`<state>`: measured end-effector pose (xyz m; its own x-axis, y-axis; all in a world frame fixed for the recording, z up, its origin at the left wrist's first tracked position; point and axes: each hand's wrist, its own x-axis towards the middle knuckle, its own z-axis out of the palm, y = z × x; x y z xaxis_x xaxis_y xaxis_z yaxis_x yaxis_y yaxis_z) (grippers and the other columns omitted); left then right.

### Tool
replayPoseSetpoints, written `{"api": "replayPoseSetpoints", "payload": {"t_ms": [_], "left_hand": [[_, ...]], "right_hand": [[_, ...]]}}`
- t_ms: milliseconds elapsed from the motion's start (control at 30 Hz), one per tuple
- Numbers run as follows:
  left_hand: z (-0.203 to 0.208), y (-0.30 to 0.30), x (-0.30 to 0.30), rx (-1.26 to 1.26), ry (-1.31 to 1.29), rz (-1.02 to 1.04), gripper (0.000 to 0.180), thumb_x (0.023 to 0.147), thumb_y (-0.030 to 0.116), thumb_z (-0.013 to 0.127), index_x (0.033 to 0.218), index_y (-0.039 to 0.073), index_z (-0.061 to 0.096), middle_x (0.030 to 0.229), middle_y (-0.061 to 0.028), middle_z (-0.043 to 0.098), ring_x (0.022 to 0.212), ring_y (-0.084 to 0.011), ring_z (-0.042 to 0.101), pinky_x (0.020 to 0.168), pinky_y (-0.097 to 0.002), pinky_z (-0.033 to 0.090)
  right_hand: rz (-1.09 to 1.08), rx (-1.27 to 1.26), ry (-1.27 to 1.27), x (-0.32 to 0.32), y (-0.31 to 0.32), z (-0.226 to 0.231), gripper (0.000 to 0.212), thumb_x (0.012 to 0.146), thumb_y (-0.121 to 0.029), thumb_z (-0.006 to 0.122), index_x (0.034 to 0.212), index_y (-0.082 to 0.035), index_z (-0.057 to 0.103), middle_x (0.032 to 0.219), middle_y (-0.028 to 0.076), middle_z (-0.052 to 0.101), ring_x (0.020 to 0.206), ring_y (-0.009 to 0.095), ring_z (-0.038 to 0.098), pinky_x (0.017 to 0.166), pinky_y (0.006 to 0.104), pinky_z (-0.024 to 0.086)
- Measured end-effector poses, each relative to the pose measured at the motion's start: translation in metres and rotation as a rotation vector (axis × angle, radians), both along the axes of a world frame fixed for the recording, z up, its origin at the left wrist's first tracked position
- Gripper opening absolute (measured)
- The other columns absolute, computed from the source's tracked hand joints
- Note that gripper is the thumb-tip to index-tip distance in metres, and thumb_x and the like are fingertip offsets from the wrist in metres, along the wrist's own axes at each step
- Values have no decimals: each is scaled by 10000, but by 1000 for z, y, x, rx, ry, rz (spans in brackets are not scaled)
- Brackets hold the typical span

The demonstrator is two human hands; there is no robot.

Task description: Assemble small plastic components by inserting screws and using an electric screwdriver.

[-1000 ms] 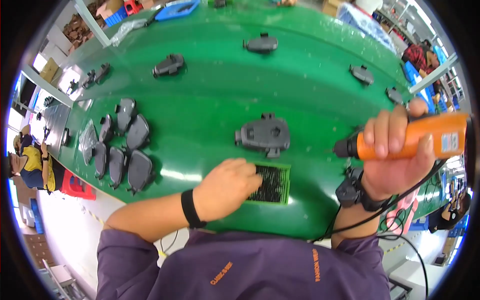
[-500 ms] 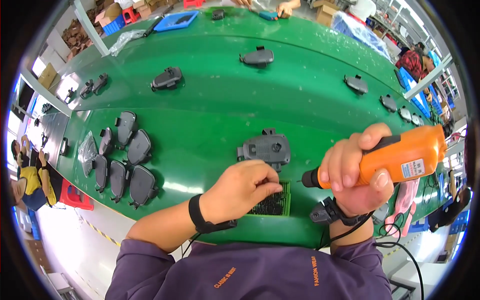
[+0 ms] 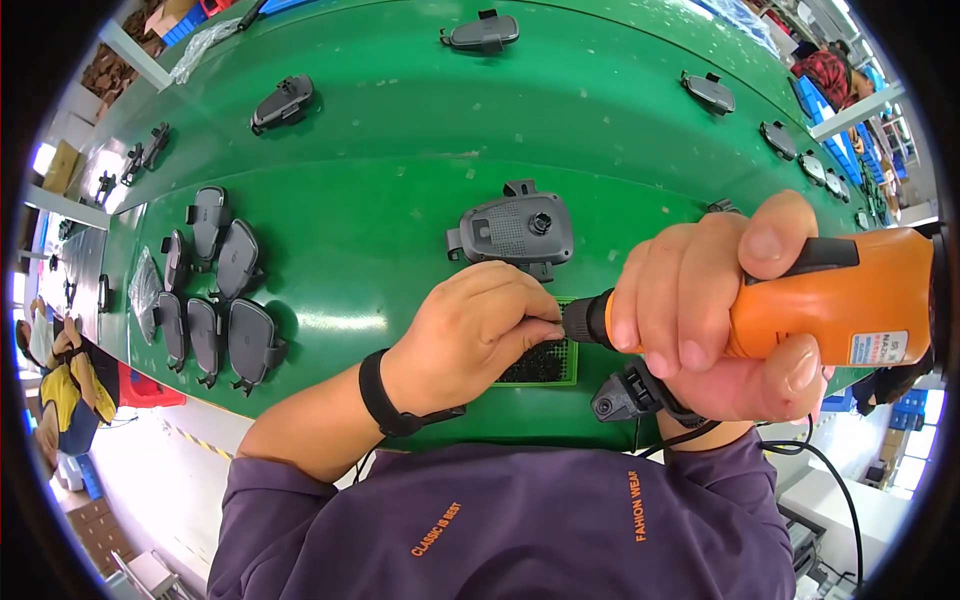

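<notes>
Closest in, a purple short-sleeved shirt (image 3: 500, 520) with orange lettering fills the lower edge, a forearm coming out of each sleeve. A black strap (image 3: 378, 395) circles the left wrist, and a dark grey boxy unit (image 3: 620, 395) sits at the right one. The right hand (image 3: 690, 300) is wrapped firmly around an orange electric screwdriver with a black nose (image 3: 840, 295), which points left. Right at its tip, the left hand (image 3: 465, 325) has thumb and index finger pinched together; whether anything small lies between them cannot be told. Beneath both is a shallow green rectangular tray (image 3: 573, 362) of tiny black pieces, partly covered by the left hand. Just beyond it, a dark grey plastic holder with a round black knob (image 3: 500, 240) lies flat on the glossy green table (image 3: 400, 240). Off to the left, six similar grey holders (image 3: 238, 258) cluster beside a clear plastic bag (image 3: 146, 292). Farther back, more holders (image 3: 482, 33) lie well apart, and a co-worker in red check (image 3: 825, 75) bends at the far right.
</notes>
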<state>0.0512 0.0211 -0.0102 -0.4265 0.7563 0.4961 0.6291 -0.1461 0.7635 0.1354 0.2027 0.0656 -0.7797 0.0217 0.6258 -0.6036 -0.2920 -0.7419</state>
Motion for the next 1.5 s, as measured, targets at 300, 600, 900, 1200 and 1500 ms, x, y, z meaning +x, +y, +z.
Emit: {"api": "replayPoseSetpoints", "payload": {"t_ms": [300,600,900,1200,1500], "left_hand": [[12,-2,-11,76,147,134,243,684,51,811,866,47,650,890,-71,663,850,-285,650,752,-393,520],[-2,-3,-29,-132,239,130,233,691,85,810,828,39,628,989,-99,664,1090,-317,642,938,-430,508],[0,-1,-29,-178,219,130,199,722,81,785,830,28,627,1011,-93,666,1091,-318,641,950,-435,514],[1,2,-31,-172,160,149,201,710,51,802,803,31,625,993,-92,698,1086,-326,660,889,-424,543],[0,2,-32,-195,161,143,180,733,59,793,812,30,634,991,-94,704,1094,-320,658,909,-426,540]], "right_hand": [[-215,202,-166,-2,-8,11,475,934,-387,654,1215,-63,449,684,22,553,530,160,534,578,350,516],[-476,19,-128,-69,28,-8,363,939,-291,574,1173,-21,511,662,37,521,539,166,519,601,370,497],[-482,3,-233,-79,26,-21,345,929,-281,589,1135,-12,525,635,43,513,537,167,523,589,368,494],[-399,10,-215,-82,32,-30,260,924,-280,606,1032,-56,530,626,45,508,525,162,518,574,353,488],[-348,39,-212,-84,30,-30,254,917,-281,626,990,-62,521,621,41,504,509,153,507,550,344,483]]}}
